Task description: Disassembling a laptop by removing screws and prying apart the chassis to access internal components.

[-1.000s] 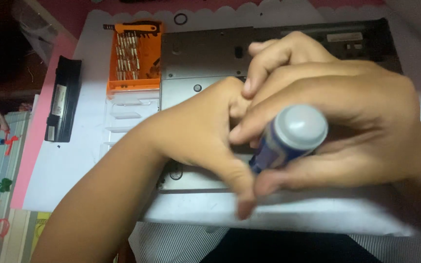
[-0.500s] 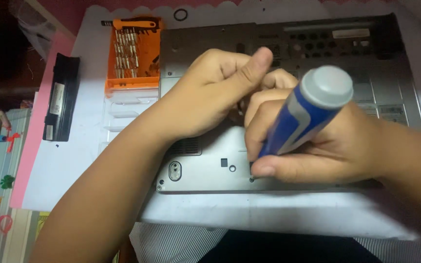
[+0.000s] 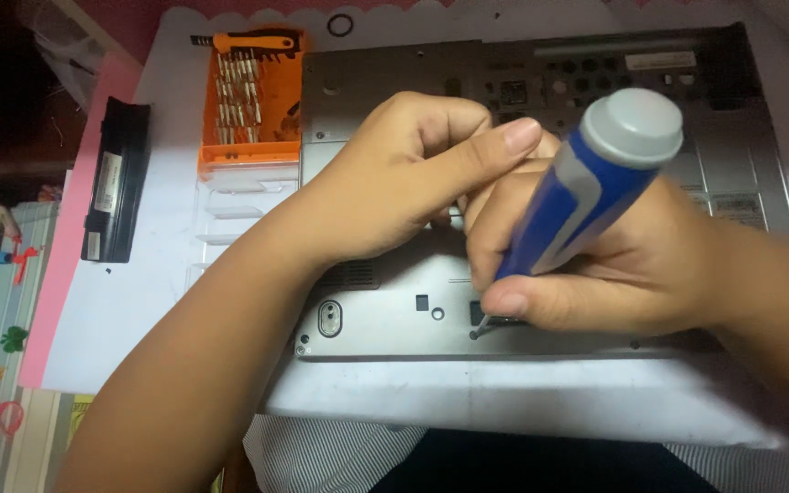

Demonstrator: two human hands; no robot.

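A silver laptop (image 3: pixel 394 315) lies upside down on a white sheet, its underside facing me. My right hand (image 3: pixel 614 265) grips a blue screwdriver with a grey cap (image 3: pixel 595 183), tilted, its thin tip resting on a small screw hole (image 3: pixel 474 334) near the laptop's front edge. My left hand (image 3: pixel 413 178) is curled into a loose fist on the laptop's base, thumb stretched toward the right hand's fingers; it holds nothing that I can see.
An orange case of screwdriver bits (image 3: pixel 250 96) sits open at the laptop's back left, with a clear lid tray (image 3: pixel 221 219) in front of it. A black battery pack (image 3: pixel 116 192) lies further left. A small black ring (image 3: pixel 341 25) rests at the back.
My hands have drawn apart from over the laptop's middle. The right hand has tilted the screwdriver and lowered its tip to the screw hole near the front edge.
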